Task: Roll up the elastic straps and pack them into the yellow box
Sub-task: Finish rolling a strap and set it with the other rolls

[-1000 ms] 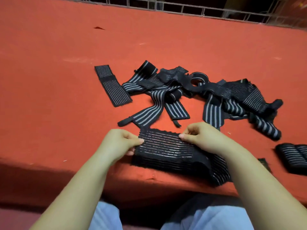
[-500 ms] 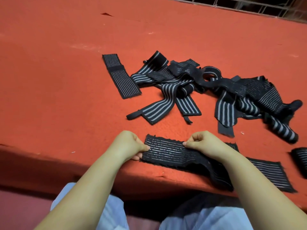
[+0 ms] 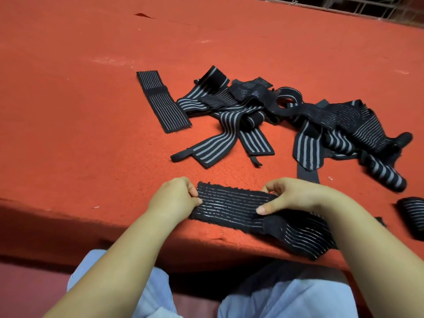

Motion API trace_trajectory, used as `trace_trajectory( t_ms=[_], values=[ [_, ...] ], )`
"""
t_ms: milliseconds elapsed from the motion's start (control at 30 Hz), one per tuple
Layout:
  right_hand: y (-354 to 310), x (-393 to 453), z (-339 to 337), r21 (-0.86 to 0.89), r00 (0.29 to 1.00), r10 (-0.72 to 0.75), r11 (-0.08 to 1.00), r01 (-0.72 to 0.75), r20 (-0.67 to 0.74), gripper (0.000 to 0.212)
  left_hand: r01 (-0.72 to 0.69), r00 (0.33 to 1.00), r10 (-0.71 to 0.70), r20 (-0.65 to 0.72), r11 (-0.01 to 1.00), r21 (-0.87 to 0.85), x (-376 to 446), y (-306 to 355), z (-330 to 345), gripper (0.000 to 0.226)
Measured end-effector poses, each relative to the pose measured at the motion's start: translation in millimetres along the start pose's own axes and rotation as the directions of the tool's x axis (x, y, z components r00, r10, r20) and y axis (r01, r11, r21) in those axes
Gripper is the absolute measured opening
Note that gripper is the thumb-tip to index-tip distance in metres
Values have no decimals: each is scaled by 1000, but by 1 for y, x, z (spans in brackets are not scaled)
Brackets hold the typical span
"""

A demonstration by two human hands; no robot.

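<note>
Surface: red felt-covered tabletop (image 3: 68,111), metal grille (image 3: 358,5) at far edge.
Writing: none readable.
Strap: black elastic strap (image 3: 231,208) at near edge.
Grip: left hand (image 3: 174,198) and right hand (image 3: 296,195) pinch its ends.
Pile: loose straps (image 3: 275,115) beyond.

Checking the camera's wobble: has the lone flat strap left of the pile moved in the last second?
No. The flat strap keeps its place and angle beside the tangled pile.

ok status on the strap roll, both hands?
Left hand and right hand both pinch flat strap at table edge. Not rolled yet. Loose strap pile behind, clear. Yellow box not in view.
</note>
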State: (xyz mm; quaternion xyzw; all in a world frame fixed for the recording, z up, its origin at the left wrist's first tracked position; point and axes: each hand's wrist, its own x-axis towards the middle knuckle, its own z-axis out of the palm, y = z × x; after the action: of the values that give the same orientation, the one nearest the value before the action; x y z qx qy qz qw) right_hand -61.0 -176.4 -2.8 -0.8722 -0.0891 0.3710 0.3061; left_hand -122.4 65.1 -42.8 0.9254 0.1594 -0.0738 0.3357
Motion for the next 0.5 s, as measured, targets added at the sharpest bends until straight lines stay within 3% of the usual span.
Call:
trace_trajectory(
  t_ms=[67, 133, 367, 500],
  values=[
    [6, -8, -14, 22, 996, 28, 999, -30, 80, 38, -3, 1000, 3, 10, 1000, 5, 0, 0, -1, 17],
    [13, -17, -28, -66, 995, 62, 996, -58, 74, 35, -6, 1000, 6, 25, 1000, 5, 1, 1, -1, 17],
    [45, -33, -51, -393, 965, 213, 883, -256, -151, 30, 18, 998, -20, 56, 999, 44, 6, 4, -2, 19],
    [58, -24, -35, -426, 950, 211, 856, -292, -229, 39, 41, 997, -53, 57, 982, 186, 0, 16, -7, 14]
  ],
)
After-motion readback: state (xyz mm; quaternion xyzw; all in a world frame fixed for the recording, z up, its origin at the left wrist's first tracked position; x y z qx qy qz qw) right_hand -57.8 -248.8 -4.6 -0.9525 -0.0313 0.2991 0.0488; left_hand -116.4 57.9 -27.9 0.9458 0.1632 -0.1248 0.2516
